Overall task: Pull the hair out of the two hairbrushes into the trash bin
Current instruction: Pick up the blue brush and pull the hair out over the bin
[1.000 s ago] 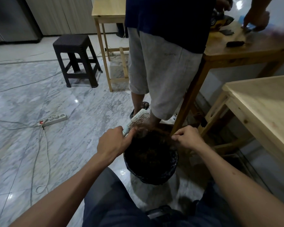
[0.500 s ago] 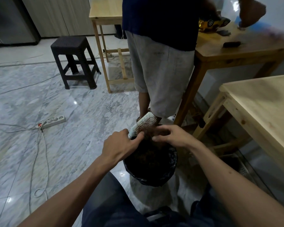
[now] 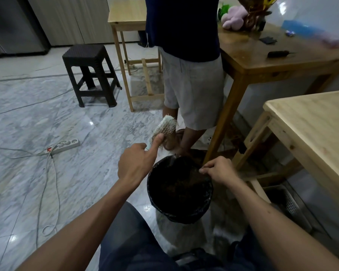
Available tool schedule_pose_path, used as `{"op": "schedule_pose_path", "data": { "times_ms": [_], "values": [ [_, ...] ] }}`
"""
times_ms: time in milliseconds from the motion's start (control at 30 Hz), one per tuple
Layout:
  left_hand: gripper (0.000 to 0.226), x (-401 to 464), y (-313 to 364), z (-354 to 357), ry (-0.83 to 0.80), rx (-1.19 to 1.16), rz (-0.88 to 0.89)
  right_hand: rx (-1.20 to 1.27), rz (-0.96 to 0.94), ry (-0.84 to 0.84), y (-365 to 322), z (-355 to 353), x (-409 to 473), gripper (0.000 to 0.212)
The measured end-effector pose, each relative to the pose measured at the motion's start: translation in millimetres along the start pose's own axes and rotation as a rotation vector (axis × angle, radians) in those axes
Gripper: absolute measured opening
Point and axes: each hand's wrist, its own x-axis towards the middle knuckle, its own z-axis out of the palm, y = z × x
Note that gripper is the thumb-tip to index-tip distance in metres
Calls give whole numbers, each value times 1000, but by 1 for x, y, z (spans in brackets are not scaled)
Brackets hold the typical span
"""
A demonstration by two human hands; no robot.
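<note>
so left hand (image 3: 134, 166) grips the hairbrush (image 3: 163, 128) just behind the trash bin (image 3: 179, 189); right hand (image 3: 219, 170) fingers pinch hair over its rim. next: probably drop it, pluck more.

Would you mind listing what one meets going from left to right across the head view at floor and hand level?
Power strip → left hand holding the hairbrush → trash bin → right hand at the bin's rim → light wooden table.

Single head view, facing down, close above floor (image 3: 47, 114)
</note>
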Motion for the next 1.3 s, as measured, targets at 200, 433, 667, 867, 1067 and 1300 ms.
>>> {"op": "schedule_pose_path", "data": {
  "times_ms": [200,433,667,867,1067,1300],
  "values": [
    [76,4,2,-5,46,-26,41,-71,76,-30,5,6,4,4],
    [77,-4,0,10,-53,137,107,-243,-79,-366,-43,-16,-4,100],
    [70,-3,6,15,-104,148,145,318,-247,-151,-52,-2,-15,13],
    [67,9,1,-4,-2,10,79,191,-15,16,-18,6,-7,10],
    [67,9,-3,-1,-29,82,91,122,11,-97,-13,-1,-8,26],
    [65,1,6,17,-108,164,134,243,-215,-282,-47,-22,-12,79]
  ]
}}
